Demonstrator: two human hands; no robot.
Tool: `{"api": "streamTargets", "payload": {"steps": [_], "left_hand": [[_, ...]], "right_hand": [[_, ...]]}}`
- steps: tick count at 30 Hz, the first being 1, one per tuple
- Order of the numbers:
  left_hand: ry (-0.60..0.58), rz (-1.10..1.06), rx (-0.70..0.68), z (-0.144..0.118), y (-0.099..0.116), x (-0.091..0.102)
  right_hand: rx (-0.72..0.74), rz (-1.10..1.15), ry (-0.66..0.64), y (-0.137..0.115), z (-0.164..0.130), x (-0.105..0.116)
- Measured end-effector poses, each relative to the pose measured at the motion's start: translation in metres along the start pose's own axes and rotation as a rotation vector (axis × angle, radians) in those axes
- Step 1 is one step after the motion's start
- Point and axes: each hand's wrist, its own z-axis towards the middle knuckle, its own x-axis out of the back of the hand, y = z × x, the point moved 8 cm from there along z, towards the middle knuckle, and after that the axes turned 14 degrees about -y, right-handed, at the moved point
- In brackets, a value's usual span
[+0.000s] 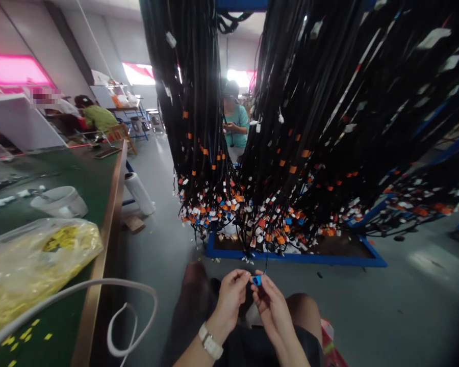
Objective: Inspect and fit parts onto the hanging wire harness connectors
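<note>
My right hand (270, 300) pinches a small blue connector (256, 280) in front of my lap. A thin dark wire (266, 262) runs up from the connector toward the hanging harnesses. Close beside it, my left hand (232, 293) has its thumb and forefinger pressed together at the connector's left side. A speck of yellow shows at those fingertips, looking like a small yellow piece, mostly hidden. Dense bundles of black wire harnesses (193, 102) hang just ahead, ending in many white, orange and blue connectors (279, 232).
To the left is a green-topped table (63, 306) with a wooden edge. It bears a plastic bag of yellow pieces (61, 239), loose yellow pieces (26, 334) and a white tub (67, 201). A white hose (137, 282) curves nearby. A blue rack base (302, 260) stands ahead; people sit beyond.
</note>
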Motion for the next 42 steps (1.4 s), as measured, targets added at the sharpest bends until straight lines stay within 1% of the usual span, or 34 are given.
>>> {"api": "streamTargets", "payload": {"steps": [3,6,12,18,21,27,34,42], "left_hand": [[-0.016,0.008,-0.027,0.0,0.008,-0.004],[-0.013,0.078,-0.041,-0.002,0.014,-0.008],[0.028,0.135,-0.053,-0.006,0.015,-0.013],[0.03,0.361,-0.199,-0.008,0.032,-0.015],[0.038,0.436,-0.22,-0.009,0.037,-0.015],[0.011,0.378,-0.21,-0.01,0.04,-0.02],[0.025,0.265,-0.197,-0.01,0.038,-0.02],[0.005,0.289,-0.215,-0.009,0.037,-0.019]], "right_hand": [[-0.001,0.027,-0.006,0.0,0.001,-0.003],[0.017,0.04,-0.009,-0.003,0.001,-0.007],[0.018,0.137,-0.04,-0.002,0.0,-0.017],[0.02,0.15,-0.034,-0.001,-0.002,-0.02],[0.023,0.145,-0.038,-0.003,-0.004,-0.022],[0.013,0.161,-0.062,-0.005,-0.003,-0.027],[0.001,0.213,-0.099,-0.005,-0.004,-0.036],[0.001,0.165,-0.119,-0.007,-0.004,-0.04]]}}
